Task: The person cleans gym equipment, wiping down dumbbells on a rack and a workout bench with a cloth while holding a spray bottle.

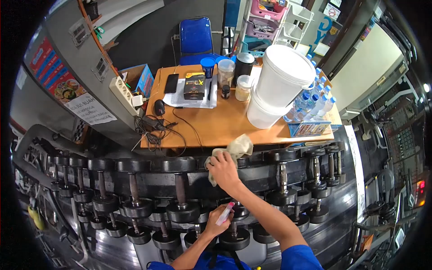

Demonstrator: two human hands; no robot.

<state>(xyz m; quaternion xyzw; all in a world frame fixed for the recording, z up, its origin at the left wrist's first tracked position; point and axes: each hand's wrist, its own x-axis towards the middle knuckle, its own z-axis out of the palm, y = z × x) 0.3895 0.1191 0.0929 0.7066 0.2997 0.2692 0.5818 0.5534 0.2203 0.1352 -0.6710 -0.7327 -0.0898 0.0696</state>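
My right hand [223, 172] is closed around a crumpled pale cloth [240, 146] and rests with it on the upper tier of the black dumbbell rack [204, 181], in the gap between two dumbbells. Lower down, my left hand [218, 222] grips a small clear bottle with a pink top [224, 214], held tilted. Left of the cloth is a black dumbbell [181, 189] with a worn handle; on the right another dumbbell [282, 177] has a shiny metal handle. Part of a dumbbell below is hidden by my hands and forearm.
Behind the rack stands a wooden table [225, 120] with stacked white buckets [283, 72], water bottles [310, 101], jars, a phone [172, 83] and tangled cables [155, 130]. A blue chair [196, 38] is beyond. Gym machines flank both sides.
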